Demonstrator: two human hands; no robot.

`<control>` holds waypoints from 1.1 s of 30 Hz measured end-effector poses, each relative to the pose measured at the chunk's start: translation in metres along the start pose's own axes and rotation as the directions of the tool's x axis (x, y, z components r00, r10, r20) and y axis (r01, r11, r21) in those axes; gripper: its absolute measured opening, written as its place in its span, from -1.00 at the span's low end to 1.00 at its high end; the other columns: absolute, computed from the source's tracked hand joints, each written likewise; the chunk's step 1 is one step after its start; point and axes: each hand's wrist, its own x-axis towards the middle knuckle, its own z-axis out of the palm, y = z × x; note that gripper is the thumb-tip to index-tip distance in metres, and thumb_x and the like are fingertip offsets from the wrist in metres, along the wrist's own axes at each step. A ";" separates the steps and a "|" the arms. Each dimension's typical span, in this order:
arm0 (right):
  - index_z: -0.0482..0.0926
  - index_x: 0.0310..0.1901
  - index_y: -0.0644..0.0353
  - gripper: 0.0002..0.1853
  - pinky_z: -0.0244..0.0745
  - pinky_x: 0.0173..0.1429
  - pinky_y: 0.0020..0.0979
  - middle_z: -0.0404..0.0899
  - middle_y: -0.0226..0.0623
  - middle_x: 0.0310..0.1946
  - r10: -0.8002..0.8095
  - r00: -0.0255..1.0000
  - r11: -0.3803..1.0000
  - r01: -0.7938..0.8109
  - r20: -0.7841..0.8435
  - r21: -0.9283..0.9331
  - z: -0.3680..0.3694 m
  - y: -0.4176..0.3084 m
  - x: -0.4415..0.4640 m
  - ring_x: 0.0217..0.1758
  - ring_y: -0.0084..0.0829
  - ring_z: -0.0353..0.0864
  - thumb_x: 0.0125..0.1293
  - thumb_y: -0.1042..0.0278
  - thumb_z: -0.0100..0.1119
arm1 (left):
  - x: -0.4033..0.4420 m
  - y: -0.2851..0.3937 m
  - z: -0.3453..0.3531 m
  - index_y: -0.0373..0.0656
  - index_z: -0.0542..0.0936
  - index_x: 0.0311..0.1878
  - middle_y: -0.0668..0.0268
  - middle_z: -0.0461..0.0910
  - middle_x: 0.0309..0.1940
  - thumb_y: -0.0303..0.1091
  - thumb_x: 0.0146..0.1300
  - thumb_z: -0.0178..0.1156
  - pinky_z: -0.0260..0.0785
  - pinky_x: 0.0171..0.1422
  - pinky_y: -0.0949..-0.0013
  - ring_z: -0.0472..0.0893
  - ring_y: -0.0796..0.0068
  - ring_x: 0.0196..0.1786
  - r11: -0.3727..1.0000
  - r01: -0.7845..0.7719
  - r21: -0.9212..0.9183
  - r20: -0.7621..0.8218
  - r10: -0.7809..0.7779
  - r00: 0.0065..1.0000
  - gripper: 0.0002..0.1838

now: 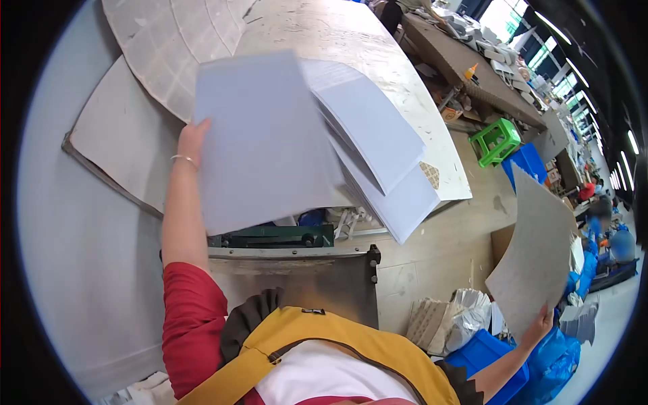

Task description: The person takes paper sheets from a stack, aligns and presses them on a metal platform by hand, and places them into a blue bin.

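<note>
My left hand [194, 140] is closed on the left edge of a large white sheet [263, 142], held up over the front of the white table and slightly blurred. Far out to the right, my right hand [540, 326] grips the lower end of a thin greyish sheet [533, 250] that stands up from it and curves. Behind and to the right of the white sheet, a fanned stack of white sheets [378, 128] lies on the table [297, 27] and overhangs its front edge. The fingers of both hands are partly hidden.
A metal-edged machine bed [304, 277] stands right before my body. Large pale boards [121, 128] lean at the left. To the right are a blue bin [482, 358], bundled scraps [432, 324], a green stool [496, 142] and a cluttered brown workbench [466, 61]. People are in the far background.
</note>
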 end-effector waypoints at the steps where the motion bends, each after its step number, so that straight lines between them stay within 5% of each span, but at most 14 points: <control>1: 0.56 0.00 0.37 -0.68 0.45 -0.07 -0.43 0.65 -0.15 -0.21 -0.032 0.999 0.993 0.036 0.040 -0.110 -0.006 -0.012 -0.012 -0.19 -0.45 0.56 0.45 0.27 -0.02 | 0.018 -0.030 -0.018 -0.35 0.55 0.02 0.10 0.64 -0.15 -0.09 0.15 0.28 0.43 0.02 0.21 0.60 0.24 -0.10 0.997 -0.006 -0.079 0.061 0.011 0.998 -0.48; 2: 0.56 0.00 0.38 -0.68 0.45 -0.08 -0.44 0.65 -0.15 -0.21 -0.057 0.995 0.974 0.074 0.084 -0.216 -0.011 -0.025 -0.024 -0.19 -0.46 0.56 0.45 0.28 -0.02 | 0.031 -0.056 -0.032 -0.35 0.55 0.02 0.10 0.64 -0.15 -0.09 0.15 0.28 0.43 0.02 0.21 0.60 0.24 -0.10 0.996 -0.001 -0.089 0.075 0.008 0.997 -0.48; 4: 0.56 -0.01 0.38 -0.69 0.45 -0.08 -0.44 0.65 -0.15 -0.23 -0.056 0.993 0.966 0.080 0.101 -0.246 -0.010 -0.050 -0.050 -0.21 -0.46 0.57 0.44 0.29 -0.01 | 0.047 -0.099 -0.046 -0.20 0.47 0.21 0.07 0.52 0.13 -0.10 0.14 0.27 0.37 0.19 0.15 0.54 0.13 0.13 0.812 0.088 0.577 0.023 -0.124 0.992 -0.41; 7: 0.58 -0.03 0.38 -0.71 0.45 -0.10 -0.45 0.66 -0.17 -0.27 -0.070 0.986 0.951 0.111 0.151 -0.288 -0.005 -0.082 -0.082 -0.24 -0.46 0.57 0.42 0.32 0.00 | 0.011 -0.138 -0.018 -0.07 0.35 0.34 0.08 0.19 0.41 -0.04 0.14 0.25 0.17 0.39 -0.03 0.29 0.05 0.38 0.579 0.207 0.789 -0.143 -0.154 0.978 -0.30; 11: 0.58 -0.12 0.38 -0.78 0.40 -0.23 -0.41 0.65 -0.14 -0.37 -0.015 0.982 0.961 0.066 0.188 -0.269 -0.013 -0.102 -0.120 -0.34 -0.48 0.54 0.34 0.45 0.00 | -0.054 -0.146 0.016 0.04 0.36 0.34 0.16 -0.07 0.51 0.09 0.18 0.15 -0.06 0.47 -0.21 0.06 0.03 0.49 0.286 -0.095 0.954 0.174 -0.266 0.948 -0.33; 16: 0.51 -0.37 0.37 -0.83 0.25 -0.44 -0.37 0.45 -0.17 -0.61 0.011 0.965 0.907 0.101 0.263 -0.410 -0.017 -0.185 -0.148 -0.50 -0.51 0.35 0.28 0.41 0.08 | -0.081 -0.143 0.029 0.04 0.38 0.32 0.12 0.02 0.48 0.12 0.22 0.10 -0.06 0.45 -0.24 0.10 0.07 0.48 0.304 -0.203 0.931 0.274 -0.211 0.938 -0.36; 19: 0.41 -0.48 0.34 -0.79 0.25 -0.48 -0.36 0.39 -0.15 -0.63 0.036 0.914 0.974 0.058 0.405 -0.218 0.013 -0.260 -0.182 -0.55 -0.51 0.34 0.25 0.42 0.09 | -0.096 -0.129 0.039 -0.09 0.47 0.22 0.05 0.25 0.37 0.02 0.27 0.10 0.06 0.41 -0.13 0.25 0.07 0.39 0.630 -0.316 0.710 0.312 0.121 0.942 -0.45; 20: 0.46 -0.42 0.29 -0.85 0.26 -0.51 -0.34 0.36 -0.13 -0.67 -0.016 0.831 0.974 0.140 0.557 -0.180 0.024 -0.265 -0.192 -0.61 -0.44 0.31 0.23 0.40 0.09 | -0.107 -0.123 0.040 -0.09 0.47 0.22 0.05 0.25 0.37 0.02 0.27 0.10 0.06 0.41 -0.13 0.25 0.07 0.39 0.620 -0.327 0.713 0.328 0.118 0.937 -0.45; 22: 0.49 -0.40 0.19 -0.92 0.36 -0.47 -0.22 0.41 -0.06 -0.63 -0.319 0.602 0.911 0.407 0.732 0.063 0.064 -0.251 -0.219 -0.60 -0.14 0.39 0.16 0.38 0.13 | -0.140 -0.096 0.043 -0.20 0.54 0.11 0.01 0.43 0.21 -0.11 0.29 0.12 0.19 0.35 0.04 0.39 0.06 0.29 0.789 -0.561 0.250 0.225 0.516 0.827 -0.57; 26: 0.52 -0.10 0.08 -0.78 0.49 -0.22 -0.03 0.62 -0.05 -0.41 -0.180 -0.091 0.816 0.542 0.979 0.201 0.145 -0.289 -0.300 -0.31 0.03 0.61 0.24 0.31 0.00 | -0.260 -0.035 0.026 -0.20 0.54 0.10 0.03 0.42 0.24 -0.19 0.24 0.19 0.14 0.39 0.10 0.38 0.06 0.31 0.752 -0.659 0.037 0.270 0.627 0.731 -0.59; 28: 0.53 -0.01 0.11 -0.71 0.49 -0.06 -0.07 0.63 -0.01 -0.24 -0.265 -0.269 0.803 0.469 0.926 0.367 0.182 -0.272 -0.351 -0.17 -0.01 0.62 0.27 0.26 0.02 | -0.310 -0.043 0.021 -0.13 0.50 0.18 0.04 0.32 0.32 -0.13 0.24 0.18 -0.01 0.46 0.00 0.28 0.09 0.39 0.554 -0.816 0.164 0.496 0.669 0.554 -0.52; 30: 0.52 0.00 0.13 -0.70 0.47 -0.02 -0.09 0.62 0.00 -0.21 -0.310 -0.365 0.784 0.424 0.878 0.453 0.186 -0.257 -0.375 -0.13 -0.02 0.62 0.27 0.25 0.03 | -0.351 -0.084 0.018 -0.09 0.44 0.25 0.05 0.24 0.38 -0.06 0.25 0.15 -0.10 0.49 -0.02 0.19 0.08 0.44 0.491 -0.801 0.343 0.700 0.435 0.566 -0.46; 31: 0.50 0.07 0.08 -0.65 0.46 0.01 -0.09 0.62 -0.02 -0.17 -0.367 -0.437 0.822 0.261 0.821 0.507 0.188 -0.252 -0.379 -0.09 -0.02 0.60 0.28 0.22 0.05 | -0.365 -0.094 0.014 -0.05 0.39 0.31 0.07 0.16 0.43 0.00 0.25 0.12 -0.18 0.52 -0.05 0.11 0.08 0.48 0.378 -0.805 0.457 0.825 0.158 0.543 -0.40; 33: 0.44 0.22 -0.01 -0.55 0.43 0.07 -0.11 0.62 -0.04 -0.10 -0.503 -0.526 0.836 -0.093 0.686 0.541 0.200 -0.246 -0.387 -0.03 -0.02 0.57 0.30 0.17 0.09 | -0.371 -0.105 0.007 -0.04 0.35 0.34 0.07 0.11 0.45 0.05 0.26 0.10 -0.20 0.52 -0.04 0.06 0.06 0.50 0.289 -0.822 0.490 0.839 0.100 0.535 -0.36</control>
